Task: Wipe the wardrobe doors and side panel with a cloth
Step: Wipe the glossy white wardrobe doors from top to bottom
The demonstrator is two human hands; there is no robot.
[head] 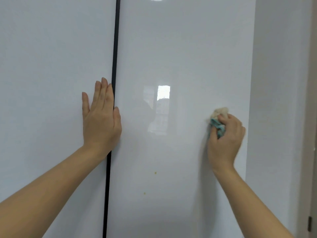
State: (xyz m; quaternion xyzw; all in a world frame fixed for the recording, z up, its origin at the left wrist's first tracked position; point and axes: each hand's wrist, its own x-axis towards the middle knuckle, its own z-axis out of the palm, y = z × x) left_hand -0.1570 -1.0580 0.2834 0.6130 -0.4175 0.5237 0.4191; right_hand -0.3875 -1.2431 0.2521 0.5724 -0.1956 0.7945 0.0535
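L forearm & R forearm, both bare, reach up from the bottom corners. Wardrobe is closed, so contents can't be seen: L door & R door, both glossy white, meet at a thin dark gap. L hand lies flat on L door's inner edge w/ fingers straight & together, thumb across the gap touching R door; it grasps nothing. R hand, at approx. the same height near R door's outer edge, is clenched round a bunched cloth, beige w/ teal, pressed against R door. Two small yellowish specks sit lower on R door, between the arms. A bright window reflection shows mid-door.
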